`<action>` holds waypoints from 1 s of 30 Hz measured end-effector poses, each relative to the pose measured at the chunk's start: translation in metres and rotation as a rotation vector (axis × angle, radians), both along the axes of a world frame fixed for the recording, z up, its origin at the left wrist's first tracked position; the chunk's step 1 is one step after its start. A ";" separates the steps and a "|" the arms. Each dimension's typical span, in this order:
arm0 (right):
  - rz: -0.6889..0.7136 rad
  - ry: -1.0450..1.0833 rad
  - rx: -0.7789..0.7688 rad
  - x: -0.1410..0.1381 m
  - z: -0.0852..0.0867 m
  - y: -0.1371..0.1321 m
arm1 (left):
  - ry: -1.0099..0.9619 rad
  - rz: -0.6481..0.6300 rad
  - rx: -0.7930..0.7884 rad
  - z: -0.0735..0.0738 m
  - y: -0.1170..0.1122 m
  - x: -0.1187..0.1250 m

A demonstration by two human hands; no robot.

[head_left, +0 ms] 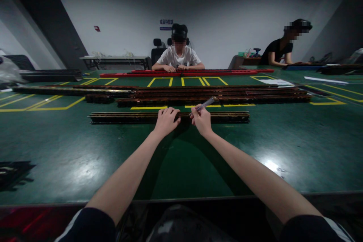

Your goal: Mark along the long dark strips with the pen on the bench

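A long dark bar with thin gold-coloured lines point(127, 117) lies crosswise on the green table in front of me. My left hand point(166, 121) rests over the middle of this bar, its fingers spread and bent over the top, thumb apart. Just to the right, my right hand point(202, 120) is closed around a slim pen-like tool with a translucent barrel point(209, 102). The tool slants, its upper end pointing up and right and its lower end down toward the bar. Whether its tip touches the bar I cannot tell.
Beyond the bar lies a stack of similar long dark bars point(215, 95). Farther off, a person point(179, 58) sits at red bars point(227, 72); another person point(278, 51) works at the right. A dark toothed part point(14, 174) lies at the left near edge of the table point(70, 151).
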State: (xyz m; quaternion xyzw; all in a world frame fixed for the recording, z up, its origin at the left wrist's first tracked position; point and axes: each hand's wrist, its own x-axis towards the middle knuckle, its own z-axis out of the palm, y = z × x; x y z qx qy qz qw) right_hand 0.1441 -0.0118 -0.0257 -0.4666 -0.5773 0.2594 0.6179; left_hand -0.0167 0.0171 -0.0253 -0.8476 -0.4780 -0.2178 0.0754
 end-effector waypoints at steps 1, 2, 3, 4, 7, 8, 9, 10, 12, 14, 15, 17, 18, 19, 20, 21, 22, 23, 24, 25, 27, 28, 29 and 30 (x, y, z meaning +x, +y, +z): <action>0.003 0.002 -0.002 0.000 0.000 0.000 | 0.001 0.000 0.001 0.000 0.000 0.000; 0.006 0.002 -0.002 0.000 0.001 0.000 | 0.000 -0.001 0.002 0.000 0.000 0.000; 0.010 -0.001 -0.002 0.000 0.001 -0.001 | 0.000 -0.002 0.002 0.000 0.000 0.000; 0.012 -0.006 -0.003 0.000 0.001 -0.001 | 0.000 -0.003 0.001 0.000 0.001 0.000; 0.007 -0.017 -0.012 0.000 0.003 -0.003 | 0.003 -0.002 0.000 0.000 0.001 0.000; 0.006 -0.017 -0.013 0.000 0.003 -0.003 | 0.004 0.000 -0.001 0.000 0.001 0.000; 0.005 -0.016 -0.012 0.000 0.003 -0.003 | 0.006 0.000 -0.002 0.000 0.000 0.000; 0.006 -0.013 -0.010 0.000 0.003 -0.003 | 0.006 0.001 -0.003 0.000 0.000 0.000; 0.009 -0.011 -0.005 0.000 0.003 -0.003 | 0.006 0.003 -0.003 0.000 0.000 0.001; 0.009 -0.013 -0.007 0.000 0.002 -0.002 | 0.003 0.003 -0.001 0.001 -0.001 0.001; 0.007 -0.014 -0.007 0.000 0.002 -0.002 | 0.002 0.003 0.000 0.000 -0.001 0.001; 0.003 -0.019 -0.006 0.000 0.003 -0.003 | -0.003 0.002 0.001 0.001 -0.001 0.001; 0.001 -0.021 -0.005 0.000 0.003 -0.003 | -0.005 0.001 -0.001 0.001 -0.001 0.001; 0.000 -0.023 -0.005 0.000 0.003 -0.003 | -0.006 0.001 -0.004 0.001 -0.001 0.001; -0.001 -0.024 -0.006 0.000 0.003 -0.003 | -0.007 0.000 -0.008 0.001 -0.001 0.001; 0.000 -0.025 -0.008 0.000 0.003 -0.003 | -0.008 -0.002 -0.012 0.001 -0.001 0.001; 0.001 -0.024 -0.008 0.000 0.003 -0.003 | -0.007 -0.002 -0.015 0.001 -0.001 0.001; 0.004 -0.022 -0.008 0.000 0.003 -0.003 | -0.005 -0.003 -0.017 0.001 -0.001 0.001; 0.007 -0.019 -0.006 0.000 0.002 -0.002 | -0.004 -0.002 -0.018 0.001 -0.001 0.001; 0.006 -0.016 -0.003 0.000 0.002 -0.002 | -0.002 -0.001 -0.017 0.001 -0.001 0.001; -0.004 -0.011 -0.001 0.000 0.001 -0.001 | 0.001 0.003 -0.009 0.000 0.000 0.001; -0.011 -0.011 -0.002 0.000 0.001 -0.001 | 0.001 0.004 0.000 0.000 0.000 0.001; -0.017 -0.013 -0.004 0.000 0.000 0.000 | 0.001 0.006 0.011 -0.001 0.000 0.001; -0.020 -0.015 -0.004 0.000 0.000 0.000 | 0.001 0.009 0.020 -0.001 0.001 0.002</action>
